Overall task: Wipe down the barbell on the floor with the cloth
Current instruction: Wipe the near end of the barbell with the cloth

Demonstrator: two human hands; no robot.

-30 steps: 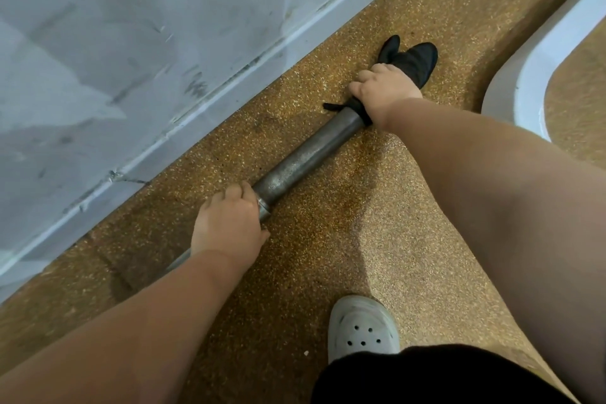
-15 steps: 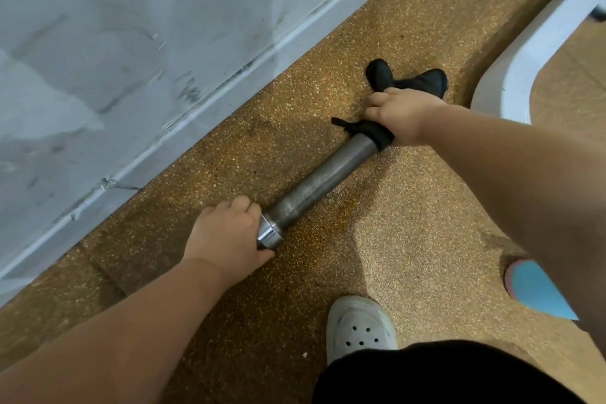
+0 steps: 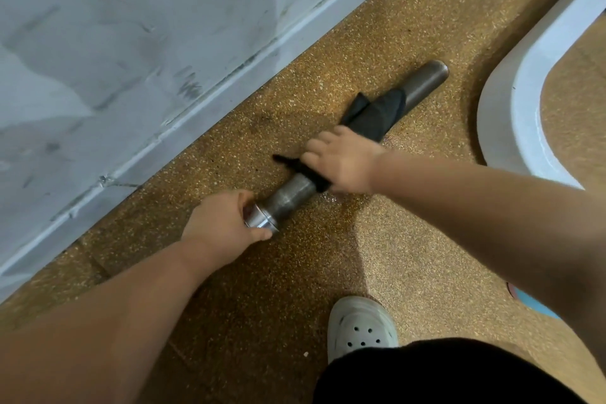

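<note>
On speckled brown floor (image 3: 410, 239): barbell (image 3: 292, 195), diagonal, near-left to far-right, roughly parallel to scuffed grey wall (image 3: 131, 43) at left. At near end: left hand (image 3: 223, 223) curled round shiny collar. Farther along: right hand (image 3: 344, 167) gripping black cloth (image 3: 373, 118) wrapped over sleeve; cloth trailing toward far end, bare steel tip past it. Short bare stretch of steel between hands. Far right: white curved frame (image 3: 505, 115). Near, below hands: white perforated shoe (image 3: 360, 326), touching black garment (image 3: 459, 374) at bottom edge.
</note>
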